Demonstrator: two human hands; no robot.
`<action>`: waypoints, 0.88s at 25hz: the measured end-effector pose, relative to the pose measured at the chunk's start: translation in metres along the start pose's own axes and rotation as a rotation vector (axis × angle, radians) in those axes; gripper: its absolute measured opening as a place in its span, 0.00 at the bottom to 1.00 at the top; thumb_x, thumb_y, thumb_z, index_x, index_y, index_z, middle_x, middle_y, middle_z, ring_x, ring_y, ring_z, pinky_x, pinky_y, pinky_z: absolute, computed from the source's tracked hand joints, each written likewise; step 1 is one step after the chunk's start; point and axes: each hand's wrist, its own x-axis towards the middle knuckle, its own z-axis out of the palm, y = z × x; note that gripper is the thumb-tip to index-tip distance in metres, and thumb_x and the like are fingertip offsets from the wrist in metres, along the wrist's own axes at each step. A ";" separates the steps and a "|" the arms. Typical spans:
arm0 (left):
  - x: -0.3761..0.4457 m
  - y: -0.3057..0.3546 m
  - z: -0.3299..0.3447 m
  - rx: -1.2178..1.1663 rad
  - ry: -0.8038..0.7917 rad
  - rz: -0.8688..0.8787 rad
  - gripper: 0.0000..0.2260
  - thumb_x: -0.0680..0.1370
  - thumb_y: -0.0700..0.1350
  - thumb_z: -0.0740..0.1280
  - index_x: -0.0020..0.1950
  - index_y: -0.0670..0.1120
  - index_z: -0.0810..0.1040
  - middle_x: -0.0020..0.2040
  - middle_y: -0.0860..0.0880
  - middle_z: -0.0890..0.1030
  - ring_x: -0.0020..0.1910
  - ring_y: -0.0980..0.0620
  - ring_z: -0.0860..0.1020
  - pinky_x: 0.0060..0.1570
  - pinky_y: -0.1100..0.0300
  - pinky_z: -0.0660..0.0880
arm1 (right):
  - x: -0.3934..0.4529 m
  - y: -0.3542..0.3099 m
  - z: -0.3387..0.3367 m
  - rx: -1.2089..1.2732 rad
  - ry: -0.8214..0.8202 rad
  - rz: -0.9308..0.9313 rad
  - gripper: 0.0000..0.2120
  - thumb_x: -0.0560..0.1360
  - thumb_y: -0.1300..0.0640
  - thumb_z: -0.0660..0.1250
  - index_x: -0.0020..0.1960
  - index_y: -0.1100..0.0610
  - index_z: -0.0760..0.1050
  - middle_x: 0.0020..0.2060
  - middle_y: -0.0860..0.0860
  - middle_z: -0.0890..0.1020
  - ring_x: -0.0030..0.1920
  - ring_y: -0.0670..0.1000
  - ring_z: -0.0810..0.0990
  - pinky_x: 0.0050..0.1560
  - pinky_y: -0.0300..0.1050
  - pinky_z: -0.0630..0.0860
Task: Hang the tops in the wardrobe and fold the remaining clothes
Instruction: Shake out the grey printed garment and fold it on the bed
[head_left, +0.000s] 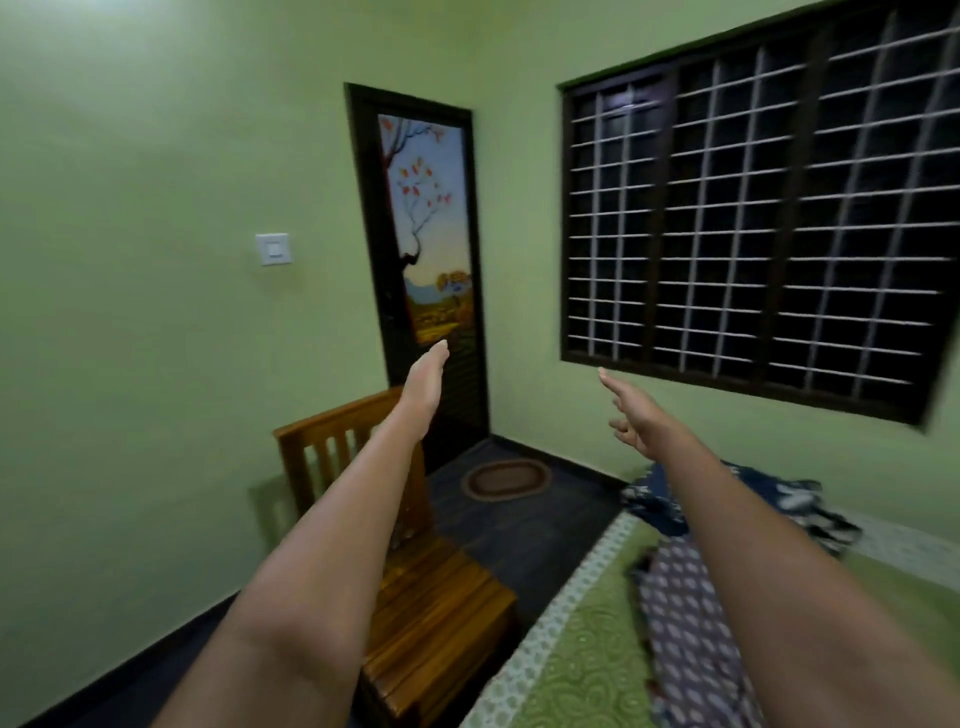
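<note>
My two bare forearms fill the near view, stretched forward over the bed (587, 660) and the floor beside it. My left hand (427, 382) is held out edge-on with straight fingers together, empty, showing in front of the lower part of the painted door (423, 228). My right hand (635, 415) is also out in the air and holds nothing: its forefinger points ahead while the other fingers hang loosely bent, just below the bottom left corner of the barred window (753, 208).

On the bed's green cover, under my right forearm, lies a purple patterned cloth (685, 613). Farther up the bed, toward the window wall, sits a crumpled dark blue printed garment (795, 504). Neither hand touches either piece.

Just left of the bed stands a wooden chair (431, 592), beneath my left forearm. Beyond the bed's far end an oval mat (506, 479) lies on the dark floor at the foot of the door.
</note>
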 end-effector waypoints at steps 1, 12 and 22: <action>0.018 -0.002 0.021 -0.024 -0.064 0.006 0.21 0.84 0.51 0.48 0.76 0.46 0.59 0.74 0.52 0.64 0.72 0.52 0.62 0.70 0.57 0.57 | 0.006 -0.001 -0.020 0.006 0.077 0.005 0.31 0.78 0.39 0.58 0.77 0.48 0.55 0.77 0.52 0.54 0.75 0.60 0.57 0.71 0.51 0.59; 0.151 -0.003 0.175 -0.086 -0.617 -0.007 0.24 0.83 0.54 0.50 0.77 0.45 0.57 0.77 0.49 0.60 0.76 0.51 0.56 0.75 0.53 0.51 | 0.012 -0.007 -0.137 -0.012 0.656 0.019 0.33 0.78 0.36 0.57 0.77 0.50 0.55 0.77 0.51 0.56 0.73 0.60 0.61 0.70 0.55 0.60; 0.173 -0.180 0.273 0.218 -0.716 -0.296 0.23 0.82 0.54 0.56 0.75 0.47 0.62 0.75 0.47 0.64 0.70 0.44 0.67 0.64 0.49 0.69 | 0.051 0.163 -0.180 -0.182 0.792 0.462 0.19 0.81 0.53 0.59 0.65 0.65 0.69 0.61 0.61 0.76 0.52 0.58 0.76 0.52 0.52 0.73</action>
